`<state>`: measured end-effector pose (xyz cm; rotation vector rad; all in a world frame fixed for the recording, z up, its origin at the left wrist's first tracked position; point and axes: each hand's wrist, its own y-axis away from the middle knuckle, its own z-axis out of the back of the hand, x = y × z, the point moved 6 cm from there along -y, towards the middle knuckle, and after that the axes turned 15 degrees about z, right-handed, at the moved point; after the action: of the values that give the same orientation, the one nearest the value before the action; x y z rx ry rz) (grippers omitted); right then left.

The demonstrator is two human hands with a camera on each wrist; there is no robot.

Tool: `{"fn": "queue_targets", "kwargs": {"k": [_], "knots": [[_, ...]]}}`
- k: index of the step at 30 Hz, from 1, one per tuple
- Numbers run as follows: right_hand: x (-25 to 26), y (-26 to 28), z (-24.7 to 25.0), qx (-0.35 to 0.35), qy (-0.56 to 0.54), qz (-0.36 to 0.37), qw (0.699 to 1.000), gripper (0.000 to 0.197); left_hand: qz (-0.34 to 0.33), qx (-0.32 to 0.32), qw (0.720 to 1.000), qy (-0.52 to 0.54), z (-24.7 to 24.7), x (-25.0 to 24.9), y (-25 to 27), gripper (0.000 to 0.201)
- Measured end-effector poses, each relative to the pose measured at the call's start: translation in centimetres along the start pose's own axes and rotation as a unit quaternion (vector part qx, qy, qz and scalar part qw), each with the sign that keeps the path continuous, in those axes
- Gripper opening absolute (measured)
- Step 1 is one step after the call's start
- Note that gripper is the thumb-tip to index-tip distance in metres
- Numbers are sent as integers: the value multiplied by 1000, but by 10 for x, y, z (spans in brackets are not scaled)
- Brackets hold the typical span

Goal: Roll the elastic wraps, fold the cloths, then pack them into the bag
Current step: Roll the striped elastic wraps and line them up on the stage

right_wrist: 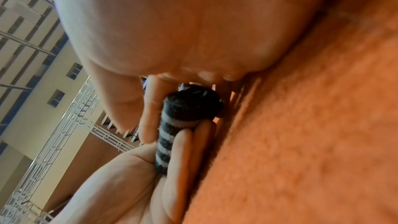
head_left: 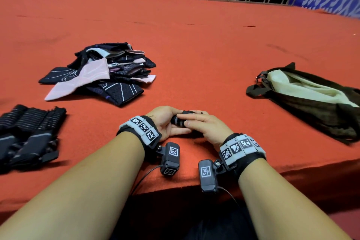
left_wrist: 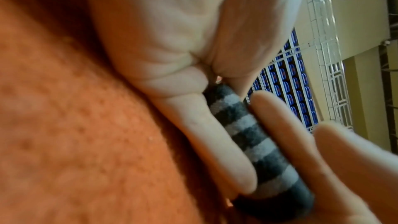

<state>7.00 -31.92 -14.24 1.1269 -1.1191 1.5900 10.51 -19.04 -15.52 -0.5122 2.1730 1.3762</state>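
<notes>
A black elastic wrap with grey stripes (head_left: 179, 121), rolled into a tight cylinder, sits between both hands just above the red table near its front edge. My left hand (head_left: 163, 122) cups its left end with fingers curled under it. My right hand (head_left: 202, 123) grips it from the right, thumb and fingers round the roll. In the left wrist view the striped roll (left_wrist: 254, 135) lies between fingers on both sides. From the right wrist the roll's spiral end (right_wrist: 191, 101) shows. More wraps (head_left: 29, 130) lie unrolled at the left. A heap of cloths (head_left: 101, 72) lies behind them.
A dark bag (head_left: 315, 107) with a pale lining lies open on its side at the right of the red-covered table (head_left: 194, 45). The table's front edge (head_left: 194, 185) runs just below my wrists. A metal railing and banners stand beyond the far edge.
</notes>
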Motion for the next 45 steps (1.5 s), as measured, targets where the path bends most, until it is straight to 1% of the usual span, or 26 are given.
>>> {"fn": "queue_targets", "kwargs": {"k": [1, 3, 4, 6, 8, 10, 11, 13, 16, 18, 21, 23, 25, 26, 28, 30, 31, 33, 35, 36, 38, 39, 40, 41, 43, 45], "knots": [[-2, -2, 2, -17, -39, 3, 999, 28, -4, -6, 1000, 7, 0, -1, -1, 30], [-7, -6, 9, -76, -122, 16, 989, 32, -4, -6, 1000, 19, -1, -1, -2, 32], [-10, -7, 13, -109, -137, 19, 984, 33, -1, 1, 1000, 19, -2, -1, -1, 35], [-15, -10, 19, -147, -117, 22, 982, 33, -11, 13, 1000, 7, -3, -1, -1, 41], [-20, -13, 22, -160, -79, 18, 984, 31, -35, 13, 999, -20, -4, 0, 0, 35], [-24, -15, 24, -153, -52, 6, 987, 28, -54, 25, 997, -42, -7, 4, 1, 27], [-26, -16, 24, -148, -45, 4, 988, 27, -65, 35, 996, -53, -8, 5, 2, 26], [-26, -17, 24, -144, -40, 1, 989, 26, -88, 45, 993, -64, -8, 6, 4, 33], [-23, -13, 25, -144, -58, -7, 988, 28, -112, 30, 991, -64, -7, 8, 8, 43], [-19, -9, 26, -134, -32, -12, 990, 31, -129, 18, 989, -74, -5, 9, 15, 44], [-13, -8, 23, -90, 13, -22, 996, 32, -150, -7, 980, -133, 3, 6, 34, 40], [-3, -9, 16, -62, -3, -28, 998, 29, -152, -27, 971, -183, 11, -1, 51, 35], [13, -7, 5, -37, -37, -38, 998, 24, -146, -64, 961, -226, 24, -7, 69, 22], [22, -6, -2, -19, -34, -49, 998, 26, -146, -72, 957, -239, 28, -9, 79, 19], [41, -3, -22, 39, -31, -66, 997, 32, -154, -81, 950, -258, 38, -13, 96, 20], [57, -4, -44, 99, -17, -63, 993, 33, -166, -99, 951, -243, 49, -15, 116, 23], [64, -6, -54, 113, -5, -53, 992, 32, -172, -104, 953, -227, 56, -16, 124, 28], [76, -12, -72, 103, -9, -22, 994, 28, -186, -96, 961, -183, 66, -16, 138, 36], [86, -18, -89, 70, -38, -5, 997, 24, -195, -90, 969, -122, 81, -14, 146, 43], [90, -21, -98, 57, -54, -3, 997, 21, -194, -87, 972, -100, 87, -11, 150, 45], [95, -26, -118, 55, -65, -14, 996, 17, -183, -71, 975, -101, 101, -3, 156, 40], [95, -28, -128, 69, -57, -29, 996, 17, -178, -72, 974, -117, 109, 1, 160, 32], [95, -30, -138, 91, -42, -47, 994, 19, -174, -88, 972, -133, 119, 4, 164, 21], [92, -31, -148, 117, -24, -67, 991, 24, -169, -112, 967, -151, 131, 6, 167, 15], [85, -33, -167, 159, 11, -99, 982, 32, -157, -149, 957, -194, 151, 11, 173, 19], [80, -37, -184, 171, 27, -105, 979, 29, -144, -165, 951, -217, 166, 15, 181, 24]]}}
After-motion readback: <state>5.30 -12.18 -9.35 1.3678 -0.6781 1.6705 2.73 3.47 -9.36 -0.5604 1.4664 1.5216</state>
